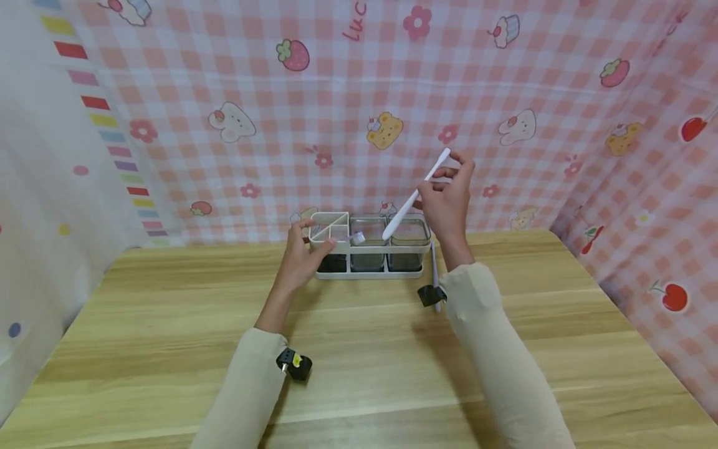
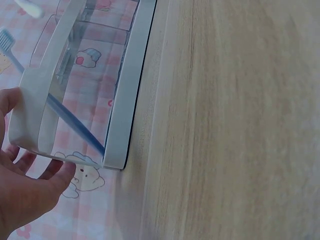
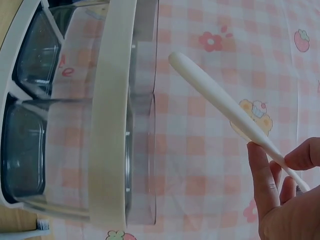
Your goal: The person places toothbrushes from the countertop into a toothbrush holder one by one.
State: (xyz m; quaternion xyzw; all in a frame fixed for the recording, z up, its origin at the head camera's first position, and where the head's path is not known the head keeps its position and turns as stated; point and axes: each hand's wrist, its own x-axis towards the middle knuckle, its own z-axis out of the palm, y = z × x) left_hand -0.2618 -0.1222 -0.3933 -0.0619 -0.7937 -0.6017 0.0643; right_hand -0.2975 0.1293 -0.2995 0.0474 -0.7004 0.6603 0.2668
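A white toothbrush (image 1: pixel 412 202) slants in the air over the right part of a toothbrush holder (image 1: pixel 387 249), its thick handle end pointing down left. My right hand (image 1: pixel 449 202) pinches it near the head end between thumb and fingers; some bristles show by the fingers in the right wrist view. The holder has a white frame, two clear cups (image 3: pixel 142 175) and a divided section at the left. My left hand (image 1: pixel 301 252) grips the holder's left end, thumb in front and fingers behind. A blue toothbrush (image 2: pixel 75 122) leans inside that end, bristles up.
Another toothbrush (image 1: pixel 435 268) lies on the wooden table (image 1: pixel 359 374) right of the holder, partly covered by the right wrist camera (image 1: pixel 430 295). A pink checked cloth (image 1: pixel 348 125) hangs close behind the holder and along the right side.
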